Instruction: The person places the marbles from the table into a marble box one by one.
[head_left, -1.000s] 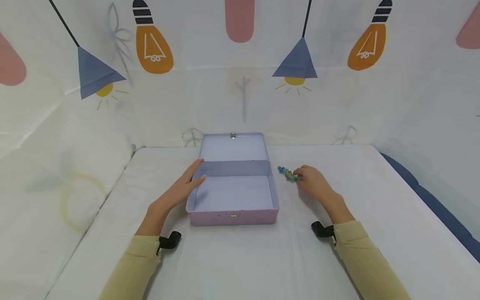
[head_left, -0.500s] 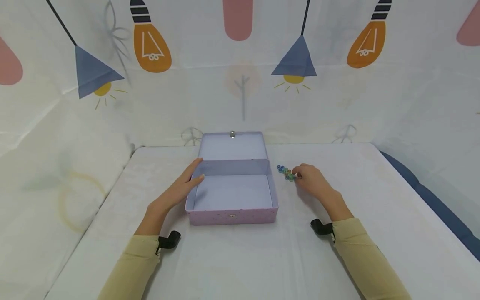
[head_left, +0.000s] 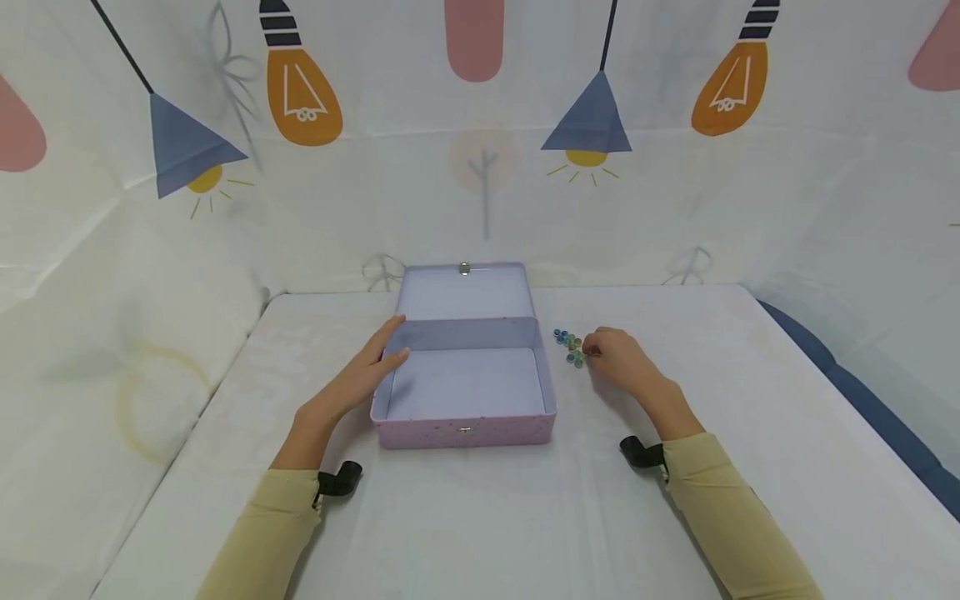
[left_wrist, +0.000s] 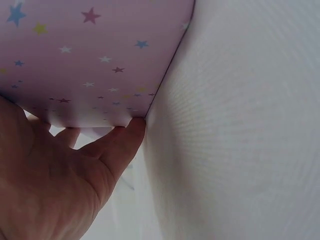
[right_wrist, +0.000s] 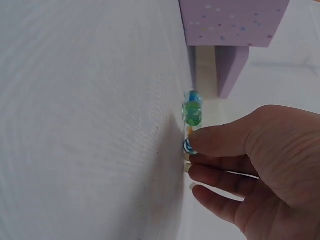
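A lilac tin box with printed stars stands in the middle of the table, its lid tipped back. My left hand rests at the box's left side, fingers extended, with the thumb over the rim. The left wrist view has that hand against the starry wall. Right of the box lies a small cluster of glass marbles, blue and green. My right hand is at its right edge. In the right wrist view, the thumb and fingers of this hand pinch a striped marble close to the tabletop.
The table has a white cover. A patterned white cloth hangs behind it and at the sides. Something dark blue runs along the right edge. Each wrist carries a black camera mount.
My right fingers have shifted slightly left among the marbles, and the near marbles now stand a little apart from the others. The left hand and the box have stayed put.
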